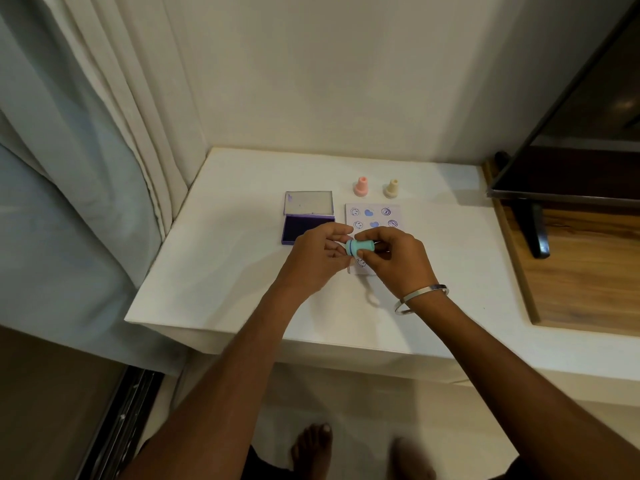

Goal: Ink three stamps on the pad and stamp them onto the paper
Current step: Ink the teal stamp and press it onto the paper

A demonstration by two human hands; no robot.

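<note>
A teal stamp (360,247) lies sideways in the air just above the paper (373,216), its inked face pointing left. My right hand (394,258) grips its handle. My left hand (318,254) touches the stamp's face end with its fingertips. The paper carries rows of blue smiley and heart prints, and my hands hide its lower part. The purple ink pad (306,230) lies open to the left of the paper, lid (309,202) tipped back. A pink stamp (361,187) and a cream stamp (392,188) stand upright behind the paper.
Everything rests on a white table (225,271) against a white wall. Curtains (104,133) hang at the left. A dark screen on a stand (533,230) sits over a wooden surface (581,271) at the right. A thin loop of cord (373,299) lies below my hands.
</note>
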